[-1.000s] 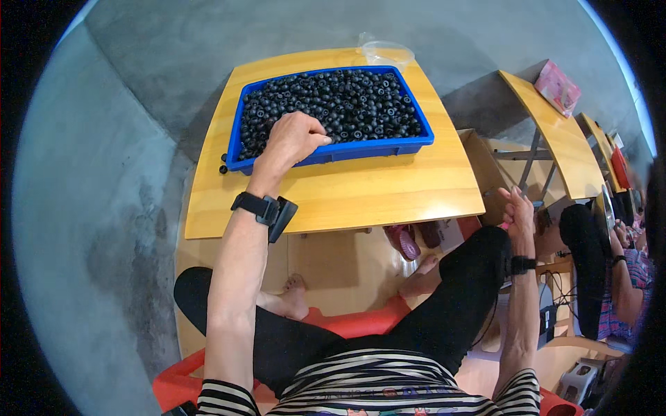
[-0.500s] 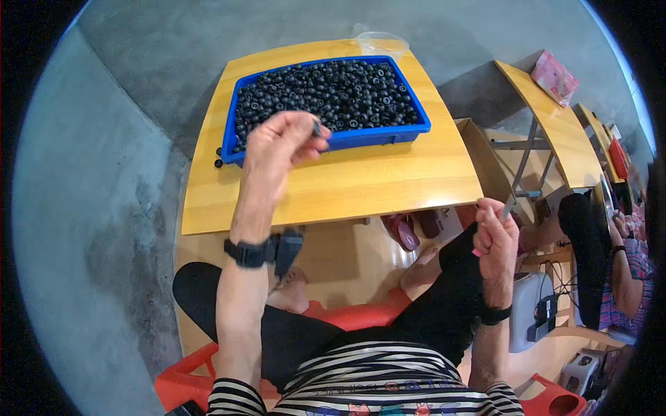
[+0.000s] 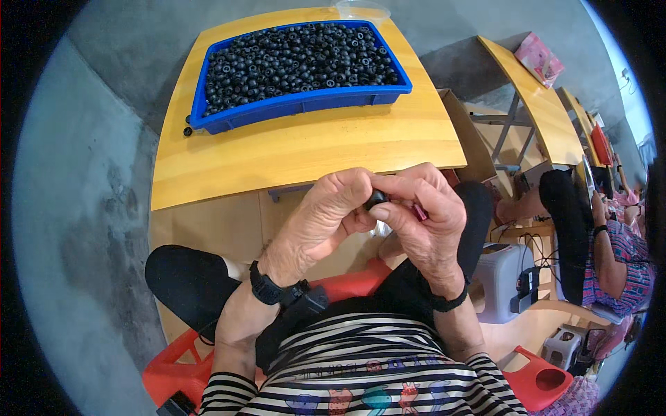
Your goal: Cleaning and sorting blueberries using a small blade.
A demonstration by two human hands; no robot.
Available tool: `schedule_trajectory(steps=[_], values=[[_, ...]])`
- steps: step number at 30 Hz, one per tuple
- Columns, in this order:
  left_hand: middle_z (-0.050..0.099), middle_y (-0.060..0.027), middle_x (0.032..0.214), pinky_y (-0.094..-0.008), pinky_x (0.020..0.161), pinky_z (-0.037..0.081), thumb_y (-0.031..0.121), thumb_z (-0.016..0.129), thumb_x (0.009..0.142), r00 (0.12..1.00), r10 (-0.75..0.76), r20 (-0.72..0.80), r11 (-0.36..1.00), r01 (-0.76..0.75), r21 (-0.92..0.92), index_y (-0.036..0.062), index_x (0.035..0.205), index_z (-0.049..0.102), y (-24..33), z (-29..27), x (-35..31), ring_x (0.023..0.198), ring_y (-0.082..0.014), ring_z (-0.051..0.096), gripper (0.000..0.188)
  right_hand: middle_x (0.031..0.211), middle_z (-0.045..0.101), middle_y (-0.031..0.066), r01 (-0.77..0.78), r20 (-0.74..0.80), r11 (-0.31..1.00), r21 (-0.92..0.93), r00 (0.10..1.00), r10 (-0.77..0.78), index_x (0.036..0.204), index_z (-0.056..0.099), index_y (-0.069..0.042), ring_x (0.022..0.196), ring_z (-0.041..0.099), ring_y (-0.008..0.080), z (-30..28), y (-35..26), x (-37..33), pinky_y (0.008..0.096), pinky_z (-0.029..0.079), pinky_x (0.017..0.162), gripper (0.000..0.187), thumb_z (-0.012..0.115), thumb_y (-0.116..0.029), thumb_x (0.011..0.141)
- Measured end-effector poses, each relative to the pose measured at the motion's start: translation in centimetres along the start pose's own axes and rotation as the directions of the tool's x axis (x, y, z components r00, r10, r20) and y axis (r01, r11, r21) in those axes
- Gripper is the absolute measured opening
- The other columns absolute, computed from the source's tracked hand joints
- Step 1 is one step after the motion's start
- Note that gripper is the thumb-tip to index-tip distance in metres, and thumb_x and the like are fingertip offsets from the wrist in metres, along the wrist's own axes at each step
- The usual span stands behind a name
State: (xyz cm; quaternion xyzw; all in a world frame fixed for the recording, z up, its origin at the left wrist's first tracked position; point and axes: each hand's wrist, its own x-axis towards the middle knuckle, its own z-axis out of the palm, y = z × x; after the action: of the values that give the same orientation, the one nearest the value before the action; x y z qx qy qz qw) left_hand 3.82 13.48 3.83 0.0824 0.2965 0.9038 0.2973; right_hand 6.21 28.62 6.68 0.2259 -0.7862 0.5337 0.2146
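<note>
Both my hands meet in front of my lap, just off the table's near edge. My left hand [image 3: 322, 208] is closed, its fingertips pinching a small round black part [image 3: 377, 200]. My right hand [image 3: 431, 220] is closed too, its thumb and forefinger pressing against the same part. Out of the right fist shows the pink end of a small thin tool [image 3: 420, 211]; the rest of it is hidden by the fingers. Beyond the hands, a blue tray [image 3: 305, 104] heaped with many similar black parts [image 3: 298, 59], some showing round holes, stands on the yellow table [image 3: 312, 149].
A loose black part [image 3: 187, 131] lies beside the tray's left corner. A clear plastic bowl [image 3: 362, 10] stands at the table's far edge. On the right are a cardboard box [image 3: 463, 135], another table [image 3: 538, 104] and a seated person [image 3: 614, 267]. A wall [image 3: 76, 208] rises on the left.
My left hand has come back from the tray with a black part. My right hand has moved left to join it. The view has shifted, so the tray sits higher.
</note>
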Motion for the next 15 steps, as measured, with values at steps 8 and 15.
schedule_trajectory(steps=[8, 15], values=[[0.062, -0.0028, 0.083, -0.0189, 0.066, 0.049, 0.018, 0.065, 0.082, 0.997, -0.046, 0.061, 0.996, 0.042, 0.079, 0.0013, 0.099, 0.061, -0.5, -0.3, -0.1, 0.069, -0.0074, 0.057, 0.023, 0.075, 0.056, 0.0006, -0.127, 0.006, 0.977, 0.169, 0.992, 0.128, 0.095, 0.068, -0.004, 0.065, 0.047, 0.0095, -1.3, 1.5, -1.1, 0.0212, 0.037, 0.057, 0.029, 0.074, -0.005, 0.066], [0.063, -0.0048, 0.084, -0.0198, 0.066, 0.051, 0.013, 0.065, 0.081, 0.997, -0.066, 0.028, 0.993, 0.063, 0.095, 0.0005, 0.1, 0.062, -0.7, 0.0, 0.0, 0.07, -0.0089, 0.059, 0.022, 0.076, 0.058, 0.0001, -0.209, -0.006, 0.958, 0.194, 0.977, 0.215, 0.094, 0.068, -0.004, 0.066, 0.046, 0.0075, -1.4, 1.3, -1.8, 0.0193, 0.035, 0.057, 0.027, 0.074, -0.007, 0.068]])
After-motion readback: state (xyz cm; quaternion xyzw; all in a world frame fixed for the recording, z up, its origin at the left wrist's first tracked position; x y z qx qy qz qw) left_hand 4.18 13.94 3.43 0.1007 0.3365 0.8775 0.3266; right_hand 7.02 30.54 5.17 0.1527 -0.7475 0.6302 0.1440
